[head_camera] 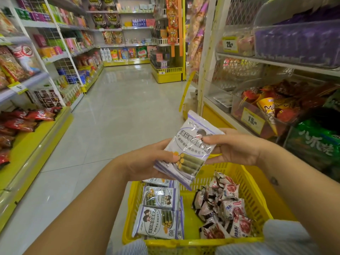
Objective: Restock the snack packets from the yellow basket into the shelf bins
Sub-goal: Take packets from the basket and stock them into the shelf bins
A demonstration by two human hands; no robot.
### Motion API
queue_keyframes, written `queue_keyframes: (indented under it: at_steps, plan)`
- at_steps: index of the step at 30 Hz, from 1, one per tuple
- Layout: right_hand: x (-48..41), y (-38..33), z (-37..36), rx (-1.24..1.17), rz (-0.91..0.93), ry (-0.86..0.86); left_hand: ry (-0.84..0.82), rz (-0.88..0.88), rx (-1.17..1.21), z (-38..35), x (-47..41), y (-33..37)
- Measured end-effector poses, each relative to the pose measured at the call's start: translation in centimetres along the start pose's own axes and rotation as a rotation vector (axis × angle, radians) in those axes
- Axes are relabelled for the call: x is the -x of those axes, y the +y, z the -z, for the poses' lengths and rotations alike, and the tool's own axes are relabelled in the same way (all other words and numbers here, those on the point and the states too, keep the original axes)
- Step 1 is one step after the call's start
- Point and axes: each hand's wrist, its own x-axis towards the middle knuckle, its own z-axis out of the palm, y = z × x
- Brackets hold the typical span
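A stack of white-and-purple foil snack packets (189,144) is gripped by both hands (147,161) (233,148) above the near yellow plastic basket (252,184).

floor (119,111): pale glossy tiles, an aisle between the shelf units; yellow display stand (166,74) stands on it at the far end.
right shelf (276,64): white boards, clear bins side by side along the front edge.
upper bin (298,43): full of purple packs; the bin beside it carries a yellow tag (229,44) reading 25.
lower bin (272,107): red and orange packs, tag reading 15 on its front.
left shelf (27,144): yellow base ledge, red packets (24,122) lying flat near the front edge.
yellow basket (253,188): what it rests on is hidden; purple-white packets (158,218) stacked on its left side, small red-white packets (226,205) heaped on the right, a bare strip of bottom between them.
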Motion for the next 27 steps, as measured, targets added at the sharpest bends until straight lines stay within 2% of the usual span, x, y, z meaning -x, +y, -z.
queue_keyframes:
  at_steps: [2,5,8,11,14,17,19,20,21,22,24,27]
  plan:
    - [0.2,0.2,0.4,0.056,-0.034,-0.028,-0.033,0.015,-0.023,0.3,-0.2,-0.1]
    - [0.0,0.6,0.2,0.156,-0.036,0.019,-0.066,0.03,-0.019,0.6,-0.6,-0.6]
    - [-0.2,1.4,-0.4,0.422,-0.025,0.097,-0.124,0.072,-0.024,0.7,-0.9,-1.3]
    - [-0.4,2.5,-1.0,0.574,-0.044,0.034,-0.126,0.124,-0.055,1.1,-1.1,-2.8]
    - [-0.9,3.3,-1.0,0.53,-0.055,0.033,-0.015,0.103,-0.031,1.8,-1.1,-4.1]
    - [-1.9,3.9,-0.2,0.561,-0.058,0.207,0.327,0.074,-0.005,2.8,-1.0,-5.5]
    - [-2.2,4.5,0.3,0.648,-0.067,0.331,0.564,0.126,-0.214,3.3,-0.8,-7.5]
    - [-2.3,4.8,0.5,0.727,-0.085,0.385,0.635,0.193,-0.439,3.6,-0.8,-8.9]
    - [-2.3,5.2,0.8,0.839,-0.118,0.421,0.637,0.286,-0.692,4.0,-0.7,-10.6]
    - [-2.4,5.7,1.0,0.953,-0.156,0.441,0.584,0.387,-0.915,4.1,-0.7,-12.3]
    - [-2.5,6.4,1.1,1.083,-0.183,0.438,0.455,0.537,-1.216,4.2,-0.8,-15.1]
    - [-2.8,7.2,1.2,1.154,-0.177,0.393,0.33,0.649,-1.445,4.2,-0.6,-18.1]
